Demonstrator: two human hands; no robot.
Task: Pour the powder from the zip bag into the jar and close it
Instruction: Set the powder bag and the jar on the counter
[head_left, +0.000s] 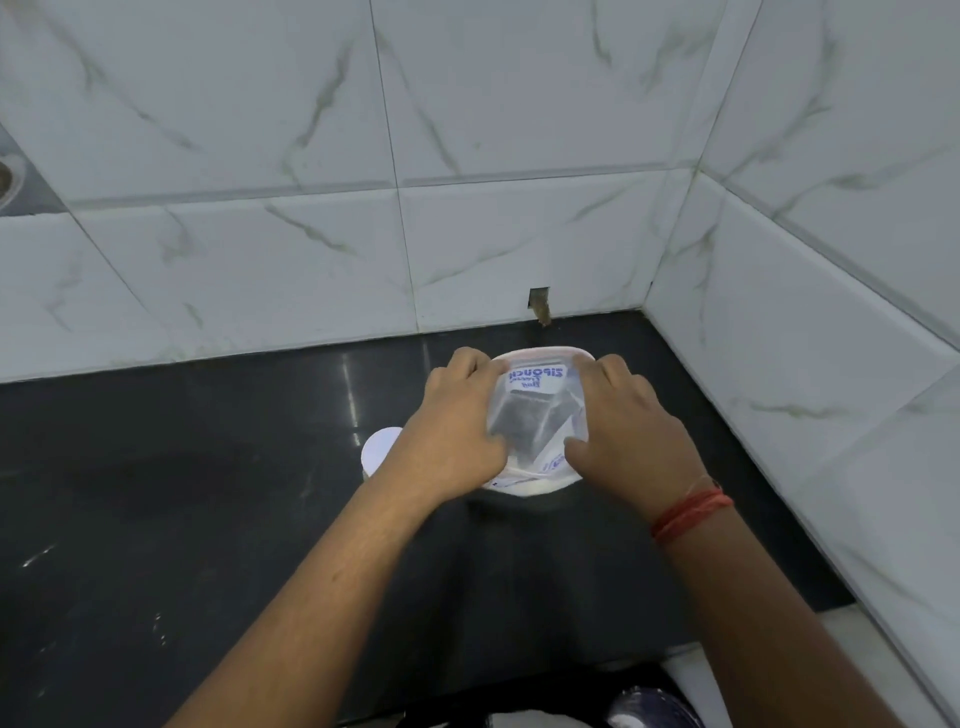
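A clear zip bag (535, 410) with blue print sits in the middle of the black counter, held between both hands. My left hand (457, 415) grips its left side and my right hand (628, 421) grips its right side. White powder (519, 486) shows at the bag's near bottom edge. A white round lid (379, 449) lies just left of the bag, partly hidden behind my left wrist. The jar itself is hidden under the bag and hands, if it is there.
The black counter (208, 493) meets white marble-pattern tile walls (519, 234) at the back and on the right (831, 364), forming a corner. A small notch (540, 306) is cut in the back wall's base. The counter's front edge lies near my body.
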